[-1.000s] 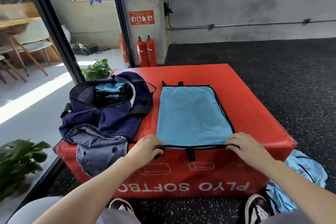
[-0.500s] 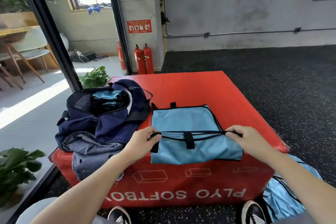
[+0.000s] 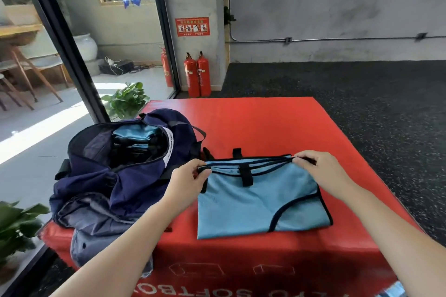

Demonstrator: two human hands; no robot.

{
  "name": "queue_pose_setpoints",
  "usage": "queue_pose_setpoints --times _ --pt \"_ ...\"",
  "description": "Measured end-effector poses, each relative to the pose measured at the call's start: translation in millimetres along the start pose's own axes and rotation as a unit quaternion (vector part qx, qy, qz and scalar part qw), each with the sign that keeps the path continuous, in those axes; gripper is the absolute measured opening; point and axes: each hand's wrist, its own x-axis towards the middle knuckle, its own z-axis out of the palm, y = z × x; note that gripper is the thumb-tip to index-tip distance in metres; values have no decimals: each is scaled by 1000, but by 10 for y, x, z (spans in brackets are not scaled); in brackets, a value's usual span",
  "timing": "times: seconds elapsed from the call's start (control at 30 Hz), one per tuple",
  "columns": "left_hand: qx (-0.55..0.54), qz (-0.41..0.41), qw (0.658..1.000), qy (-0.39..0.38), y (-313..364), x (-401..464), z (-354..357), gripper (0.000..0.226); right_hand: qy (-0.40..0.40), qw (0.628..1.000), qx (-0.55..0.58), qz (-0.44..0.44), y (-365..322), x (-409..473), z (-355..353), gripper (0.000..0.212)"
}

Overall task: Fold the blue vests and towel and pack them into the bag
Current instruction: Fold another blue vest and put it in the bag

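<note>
- Folding a blue vest (image 3: 260,202) on top of a red foam box (image 3: 272,125), seen from a head cam looking down at both hands.
- Left hand (image 3: 185,183) pinches the vest's far left corner by its black trim, thumb + curled fingers closed on the edge.
- Right hand (image 3: 318,171) pinches the far right corner the same way, fingers curled round the trim.
- Both corners held level, prob. so the doubled edges line up square; the fold's crease lies at the near edge, close to the box's front.
- Vest sits flat, right of center on the box, just beside the bag (image 3: 115,171) but apart from it.
- Navy bag lies on the box's left side w/ its mouth open toward the vest, likely to make packing a short reach; folded blue cloth already shows inside.
- Grey-blue cloth (image 3: 101,231) is bunched at the bag's near end, hanging over the box corner; can't tell if it's the towel.
- Writing: box front reads upside down, approx. "...SOFTBO..."; cut off by the frame.
- Red wall sign (image 3: 192,26) above two red extinguishers (image 3: 198,75): text too small to read.
- White label inside the bag's rim: illegible.
</note>
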Motion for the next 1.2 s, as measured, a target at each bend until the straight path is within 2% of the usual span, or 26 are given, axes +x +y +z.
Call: queue_pose_setpoints --times 0.3,0.4,0.47,0.57,0.63,0.7,0.77,0.87,0.97,1.1,1.2 --pt "35 -27 999 0 -185 661 309 8 -28 998 -48 27 184 660 250 7" --pt "82 -27 996 -3 -297 741 402 16 -61 987 -137 49 299 779 338 8" --pt "122 -34 992 -20 -375 753 448 28 -91 963 -244 68 319 808 403 18" --pt "126 -52 990 -20 -397 748 464 42 -68 941 -329 44 186 830 523 29" --pt "125 -48 991 -13 -372 726 459 47 -29 951 -308 -12 8 801 645 31" --pt "134 -36 990 -17 -342 680 456 49 -35 973 -225 -38 -182 736 803 31" --pt "139 -33 989 -28 -325 622 458 52 -78 988 -130 -4 -327 655 985 34" --pt "126 -31 991 -29 -294 547 463 55 -135 986 -85 49 -394 594 1193 47" --pt "51 -40 998 -10 -238 508 466 56 -127 989 -23 73 -459 622 1256 55" --pt "-80 -23 996 29 -140 505 469 58 -88 991 86 57 -584 711 1243 57" --pt "-99 -11 995 1 -124 533 495 69 -127 989 66 23 -524 743 1231 72"
